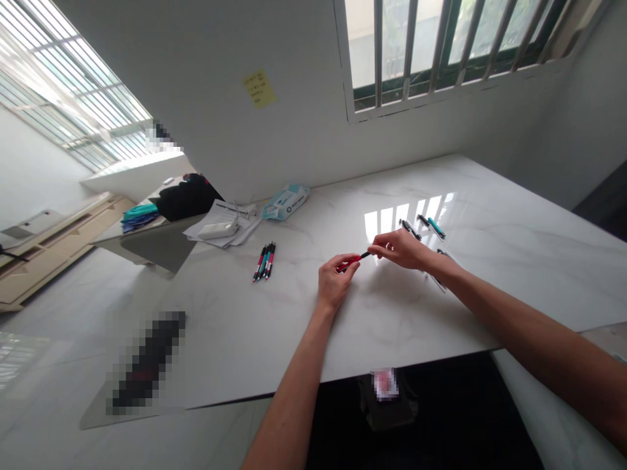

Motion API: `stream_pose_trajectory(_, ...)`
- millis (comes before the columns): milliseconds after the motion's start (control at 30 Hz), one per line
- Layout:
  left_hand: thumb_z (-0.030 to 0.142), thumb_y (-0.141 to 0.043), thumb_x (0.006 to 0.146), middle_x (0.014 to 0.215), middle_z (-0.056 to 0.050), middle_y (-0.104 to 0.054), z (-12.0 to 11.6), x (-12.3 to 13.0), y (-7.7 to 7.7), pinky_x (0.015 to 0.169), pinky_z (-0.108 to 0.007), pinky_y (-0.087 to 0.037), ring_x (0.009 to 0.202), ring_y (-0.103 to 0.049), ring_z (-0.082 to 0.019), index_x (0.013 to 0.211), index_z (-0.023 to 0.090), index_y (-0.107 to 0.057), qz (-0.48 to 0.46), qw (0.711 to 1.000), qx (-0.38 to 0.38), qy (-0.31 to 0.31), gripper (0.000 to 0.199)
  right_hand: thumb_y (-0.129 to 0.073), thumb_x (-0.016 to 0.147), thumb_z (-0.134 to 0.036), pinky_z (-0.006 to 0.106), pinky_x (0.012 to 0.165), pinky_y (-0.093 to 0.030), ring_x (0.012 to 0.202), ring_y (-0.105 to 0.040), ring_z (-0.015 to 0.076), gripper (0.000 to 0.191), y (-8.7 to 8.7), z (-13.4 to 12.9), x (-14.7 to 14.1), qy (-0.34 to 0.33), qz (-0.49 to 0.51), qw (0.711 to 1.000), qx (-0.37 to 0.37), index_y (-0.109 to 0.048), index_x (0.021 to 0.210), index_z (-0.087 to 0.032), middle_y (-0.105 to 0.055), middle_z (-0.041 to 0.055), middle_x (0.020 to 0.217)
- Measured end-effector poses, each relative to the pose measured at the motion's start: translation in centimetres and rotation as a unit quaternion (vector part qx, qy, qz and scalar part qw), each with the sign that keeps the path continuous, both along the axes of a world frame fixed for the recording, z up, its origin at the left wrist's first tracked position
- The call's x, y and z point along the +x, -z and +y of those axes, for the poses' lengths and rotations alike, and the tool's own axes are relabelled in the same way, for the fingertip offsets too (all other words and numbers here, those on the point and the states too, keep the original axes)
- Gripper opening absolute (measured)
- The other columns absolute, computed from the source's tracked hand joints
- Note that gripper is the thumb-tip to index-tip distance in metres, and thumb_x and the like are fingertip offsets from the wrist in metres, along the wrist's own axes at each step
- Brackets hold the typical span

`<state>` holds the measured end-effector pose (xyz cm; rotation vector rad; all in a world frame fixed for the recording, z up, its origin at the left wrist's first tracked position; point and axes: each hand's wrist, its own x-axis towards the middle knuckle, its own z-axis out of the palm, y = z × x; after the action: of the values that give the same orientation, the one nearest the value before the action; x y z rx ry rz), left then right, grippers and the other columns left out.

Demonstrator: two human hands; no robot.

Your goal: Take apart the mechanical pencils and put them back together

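On my remote feed, left to right across a marble table [509,261]: a teal cloth [140,216], a black bag [189,198], a sheaf of papers [223,227] under one white case [218,230], and one packet of wipes [286,202]. Next lies a bundle of pens [264,261], about five, the exact count lost to overlap, side by side and untouched by either hand. Mid-table, the left hand [337,281] curls closed around the barrel of a red pen [349,263], held just above the surface, while the right hand [399,249] pinches its black end, the two hands nearly meeting. Beyond them I count four loose pieces: a black pen [410,229], a short dark piece [422,220], a teal piece [435,228], and a dark piece [442,251] partly hidden by the right wrist. One pen is in hand; the bundle and the loose pieces lie apart.
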<state>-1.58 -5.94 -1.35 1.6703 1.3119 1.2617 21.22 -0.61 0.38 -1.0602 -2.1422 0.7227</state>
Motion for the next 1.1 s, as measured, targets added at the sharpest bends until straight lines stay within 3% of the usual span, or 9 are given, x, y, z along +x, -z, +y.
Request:
stream_pose_trajectory(133,0.032,-0.075,0.088,0.104,-0.005,-0.081,0.06,-0.03,0.09,0.092,-0.035,-0.060,0.099,-0.075,-0.021,0.099,0.024,-0.082,-0.001,1.000,-0.003,-0.003,0.016,-0.071,0.091,-0.046,0.033,0.075,-0.048,0.086,-0.066,0.0206,0.024,-0.22,-0.15,-0.07,-0.011,0.019,0.999,0.038,-0.077,0.099,-0.024,-0.075,0.0063,0.094)
stream_pose_trajectory(267,0.033,-0.075,0.088,0.105,-0.005,-0.081,0.05,-0.04,0.14,0.091,-0.035,-0.060,0.099,-0.075,-0.021,0.099,0.024,-0.082,0.009,1.000,0.001,0.006,0.016,-0.058,0.100,-0.050,0.033,0.069,-0.043,0.071,-0.060,0.0178,0.040,-0.13,0.00,-0.11,0.015,-0.048,0.998,0.029,-0.076,0.078,-0.022,-0.071,0.0061,0.080)
stream_pose_trajectory(433,0.032,-0.075,0.088,0.103,-0.006,-0.081,0.02,-0.01,0.01,0.090,-0.035,-0.059,0.098,-0.075,-0.022,0.098,0.024,-0.082,0.008,1.000,-0.002,-0.002,0.015,-0.070,0.092,-0.049,0.034,0.075,-0.047,0.085,-0.065,0.0204,0.028,-0.15,-0.07,-0.10,-0.024,0.015,0.999,0.031,-0.077,0.100,-0.024,-0.075,0.0063,0.094)
stream_pose_trajectory(500,0.032,-0.075,0.088,0.102,-0.005,-0.081,-0.02,0.02,-0.04,0.090,-0.035,-0.059,0.098,-0.075,-0.022,0.098,0.024,-0.082,0.008,1.000,-0.003,0.001,0.015,-0.071,0.092,-0.049,0.034,0.075,-0.047,0.086,-0.065,0.0207,0.026,-0.12,-0.03,-0.10,-0.024,0.015,0.999,0.039,-0.077,0.097,-0.024,-0.074,0.0066,0.094)
stream_pose_trajectory(633,0.032,-0.075,0.088,0.102,-0.005,-0.081,-0.03,0.06,0.02,0.090,-0.035,-0.059,0.097,-0.075,-0.021,0.098,0.024,-0.083,0.011,1.000,-0.003,0.010,0.015,-0.060,0.100,-0.050,0.033,0.066,-0.041,0.068,-0.059,0.0167,0.039,0.07,0.06,-0.15,0.006,-0.039,0.999,0.016,-0.075,0.077,-0.022,-0.071,0.0053,0.077)
stream_pose_trajectory(800,0.031,-0.076,0.087,0.103,-0.005,-0.081,0.02,0.01,0.21,0.090,-0.035,-0.059,0.098,-0.075,-0.021,0.098,0.024,-0.082,0.010,1.000,-0.007,0.004,0.015,-0.073,0.090,-0.044,0.032,0.072,-0.046,0.082,-0.064,0.0186,0.022,0.07,-0.05,-0.12,-0.027,0.019,0.999,0.018,-0.076,0.098,-0.023,-0.074,0.0051,0.092)
stream_pose_trajectory(900,0.032,-0.075,0.088,0.102,-0.005,-0.081,-0.01,-0.03,0.24,0.091,-0.035,-0.059,0.098,-0.075,-0.021,0.098,0.024,-0.082,0.009,1.000,-0.003,0.003,0.015,-0.073,0.091,-0.045,0.032,0.072,-0.044,0.081,-0.063,0.0187,0.022,0.04,0.02,-0.12,-0.020,0.002,0.999,0.029,-0.077,0.090,-0.023,-0.074,0.0056,0.089)
stream_pose_trajectory(1000,0.033,-0.076,0.087,0.102,-0.005,-0.081,-0.02,-0.08,0.20,0.092,-0.036,-0.059,0.099,-0.075,-0.022,0.098,0.024,-0.082,0.008,1.000,0.003,0.008,0.015,-0.064,0.097,-0.050,0.032,0.067,-0.040,0.069,-0.059,0.0165,0.036,-0.01,0.04,-0.21,-0.001,-0.037,0.999,0.016,-0.077,0.077,-0.023,-0.071,0.0045,0.077)
stream_pose_trajectory(1100,0.031,-0.076,0.086,0.102,-0.005,-0.081,0.00,-0.10,0.11,0.091,-0.036,-0.059,0.097,-0.075,-0.021,0.097,0.024,-0.082,0.009,1.000,0.001,0.005,0.013,-0.067,0.095,-0.048,0.033,0.069,-0.043,0.074,-0.062,0.0178,0.028,-0.18,-0.14,-0.27,-0.015,-0.008,1.000,0.012,-0.078,0.089,-0.023,-0.072,0.0047,0.083)
